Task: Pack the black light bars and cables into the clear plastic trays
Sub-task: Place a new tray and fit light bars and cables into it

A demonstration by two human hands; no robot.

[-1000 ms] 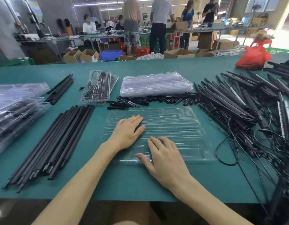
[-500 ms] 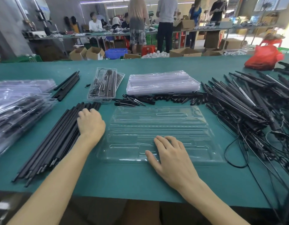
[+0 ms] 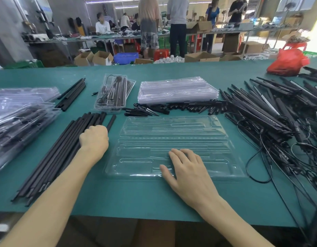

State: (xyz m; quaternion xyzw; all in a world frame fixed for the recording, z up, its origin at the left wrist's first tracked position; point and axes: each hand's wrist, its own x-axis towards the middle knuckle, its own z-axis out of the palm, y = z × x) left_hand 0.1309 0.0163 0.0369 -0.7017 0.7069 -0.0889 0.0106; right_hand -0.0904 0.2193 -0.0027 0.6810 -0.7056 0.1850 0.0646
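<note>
An empty clear plastic tray (image 3: 172,129) lies open on the green table (image 3: 145,198) in front of me. My right hand (image 3: 188,170) rests flat on its near edge, fingers spread. To the left lies a row of long black light bars (image 3: 52,161). My left hand (image 3: 94,138) is on the far part of that row with its fingers curled down around some bars; the fingertips are hidden. A tangled heap of black bars with cables (image 3: 279,114) covers the right side of the table.
Behind the tray lie small black pieces (image 3: 180,106), a stack of empty clear trays (image 3: 177,90) and a packed tray (image 3: 111,93). Filled trays (image 3: 20,118) are piled at the far left. A red bag (image 3: 287,63) sits back right. People work at benches beyond.
My left hand left the tray, moved left onto the row of black bars and curled its fingers around some. My right hand stayed flat on the tray.
</note>
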